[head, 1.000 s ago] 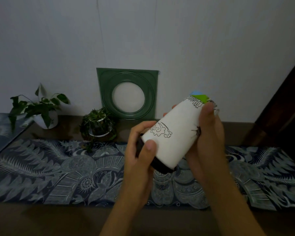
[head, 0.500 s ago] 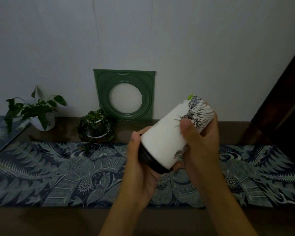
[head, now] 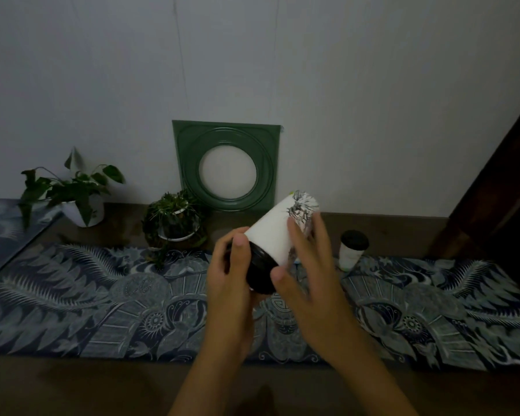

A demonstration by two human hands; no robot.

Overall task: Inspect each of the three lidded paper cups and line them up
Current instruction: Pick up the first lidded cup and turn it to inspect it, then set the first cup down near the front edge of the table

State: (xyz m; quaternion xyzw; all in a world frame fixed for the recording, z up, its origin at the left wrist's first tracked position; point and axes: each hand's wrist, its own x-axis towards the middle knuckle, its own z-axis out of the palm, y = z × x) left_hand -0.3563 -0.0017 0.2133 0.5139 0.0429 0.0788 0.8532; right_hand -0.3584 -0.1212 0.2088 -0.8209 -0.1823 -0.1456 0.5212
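A white paper cup (head: 275, 232) with a black lid and ink drawings near its base is tilted in the air, lid toward me and base pointing up and right. My left hand (head: 233, 283) grips it at the lid end, thumb on the rim. My right hand (head: 309, 280) wraps the cup's right side with fingers spread along the wall. A second lidded paper cup (head: 351, 250) stands upright on the far right part of the patterned runner (head: 102, 310), apart from both hands. A third cup does not show.
Two potted plants stand at the back: one (head: 72, 196) at the left, one (head: 173, 220) near the middle. A green square frame (head: 225, 166) leans on the wall. A dark wooden post (head: 499, 187) rises at the right. The brown table edge (head: 102, 385) runs along the front.
The cup has turned in my hands, showing a different part of its print. My right fingers have spread out along the cup. The view dropped, so the standing cup at the right now shows.
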